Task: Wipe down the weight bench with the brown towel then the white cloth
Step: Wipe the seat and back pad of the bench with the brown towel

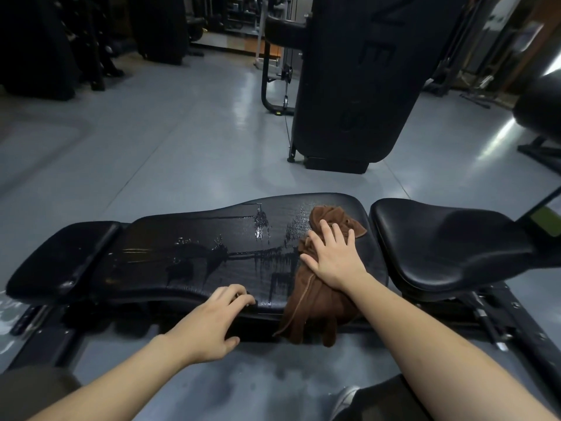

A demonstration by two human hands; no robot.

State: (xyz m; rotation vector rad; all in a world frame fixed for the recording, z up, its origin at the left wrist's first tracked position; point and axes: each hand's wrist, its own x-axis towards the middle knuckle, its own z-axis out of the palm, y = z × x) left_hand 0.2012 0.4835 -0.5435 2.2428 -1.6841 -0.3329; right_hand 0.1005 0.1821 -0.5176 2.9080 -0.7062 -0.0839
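Note:
A black padded weight bench [194,256] lies across the view, its long back pad wet with streaks and droplets. A brown towel [318,302] is draped over the right end of that pad and hangs down its near edge. My right hand [331,256] presses flat on the towel with fingers spread. My left hand [212,320] grips the near edge of the pad, fingers curled over the top and thumb underneath. No white cloth is in view.
The bench's seat pad [449,247] sits to the right and a small head pad [60,262] to the left. A tall black gym machine [364,86] stands behind on the grey floor [151,147]. More equipment lines the far left and right.

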